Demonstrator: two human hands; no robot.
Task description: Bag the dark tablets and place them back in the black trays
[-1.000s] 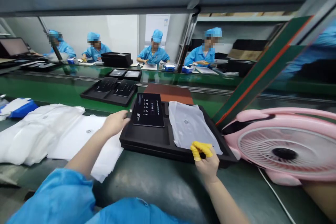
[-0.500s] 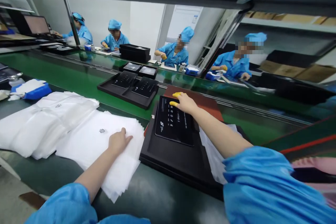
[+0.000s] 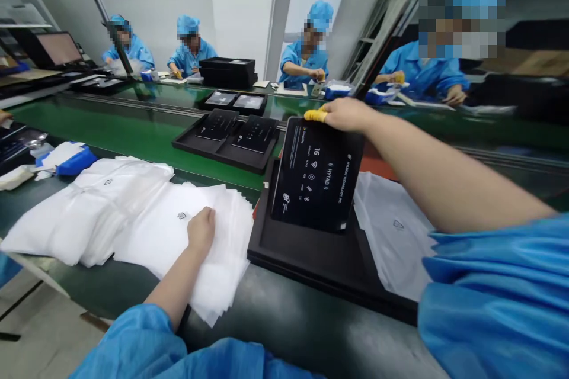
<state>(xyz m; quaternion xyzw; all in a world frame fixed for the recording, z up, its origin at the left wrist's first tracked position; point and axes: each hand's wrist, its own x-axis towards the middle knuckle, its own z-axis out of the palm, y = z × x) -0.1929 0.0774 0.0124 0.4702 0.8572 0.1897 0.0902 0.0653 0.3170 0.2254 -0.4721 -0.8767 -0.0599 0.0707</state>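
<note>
My right hand (image 3: 344,115), with yellow finger cots, grips the far edge of a black tablet (image 3: 317,174). The tablet is tilted up above a black foam tray (image 3: 288,246), its printed front facing me. My left hand (image 3: 202,230) rests on a fanned stack of white plastic bags (image 3: 155,219), its fingers curled in on the top bag; the fingertips are partly hidden. A bag (image 3: 395,237) with a printed triangle lies at the right of the tray, partly under my right forearm.
A second black tray (image 3: 226,151) with two tablets sits on the green conveyor (image 3: 146,136). More white bags (image 3: 89,207) and a blue pack of wipes (image 3: 73,157) are at the left. Several co-workers in blue sit across the line. A slanted metal post (image 3: 382,35) stands ahead.
My right hand has taken hold of the tablet and raised its far edge off the tray. My left hand's fingers have closed on the bags. The view has shifted.
</note>
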